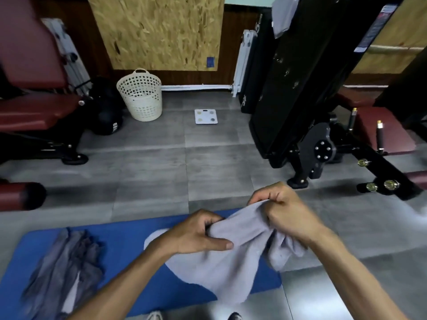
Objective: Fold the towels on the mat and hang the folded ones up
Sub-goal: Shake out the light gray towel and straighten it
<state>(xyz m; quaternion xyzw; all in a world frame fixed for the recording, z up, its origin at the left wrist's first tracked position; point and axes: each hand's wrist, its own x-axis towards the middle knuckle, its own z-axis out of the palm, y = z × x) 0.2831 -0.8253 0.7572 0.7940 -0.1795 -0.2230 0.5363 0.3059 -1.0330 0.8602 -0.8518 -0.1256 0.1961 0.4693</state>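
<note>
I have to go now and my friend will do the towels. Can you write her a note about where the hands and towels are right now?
Left hand: grips the light towel at its top edge.
Right hand: grips the same towel, a bit higher and to the right.
Light towel: held up over the blue mat, lower part hanging down, not folded yet.
Dark towel: lies crumpled on the left end of the mat, untouched.
A pale towel already hangs on the black machine at top right.
Left: fold the light towel, fold the dark one, hang both.
</note>
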